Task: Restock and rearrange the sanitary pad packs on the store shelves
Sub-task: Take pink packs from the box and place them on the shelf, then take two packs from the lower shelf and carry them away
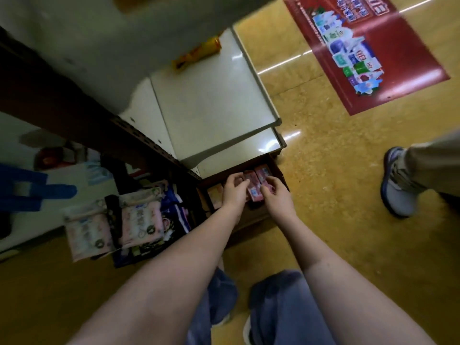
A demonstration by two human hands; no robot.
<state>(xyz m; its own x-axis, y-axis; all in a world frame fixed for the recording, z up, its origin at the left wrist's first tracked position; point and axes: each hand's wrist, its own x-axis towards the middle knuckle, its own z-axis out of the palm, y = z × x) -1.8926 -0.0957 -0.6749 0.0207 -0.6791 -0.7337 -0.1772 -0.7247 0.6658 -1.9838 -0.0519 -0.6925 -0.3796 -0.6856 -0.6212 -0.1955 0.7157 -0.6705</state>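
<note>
A brown cardboard box [251, 217] sits on the floor beside the shelf unit, with several pink sanitary pad packs inside. My left hand [234, 191] and my right hand [275, 196] both reach into it and grip one pink pack [254, 192] from either side, fingers curled round its ends. Another pink pack [263, 171] lies just behind it, and a paler one [214, 195] lies to the left of my left hand. More pad packs in pale pink wrappers [139, 220] stand on the bottom shelf to the left.
Bare white shelf boards [214, 100] jut out above the box, with an orange-yellow packet [199, 52] at the back. A dark perforated upright [139, 143] divides the bays. Another person's leg and sneaker [400, 183] stand at right on the yellow floor. A red floor poster [368, 51] lies beyond.
</note>
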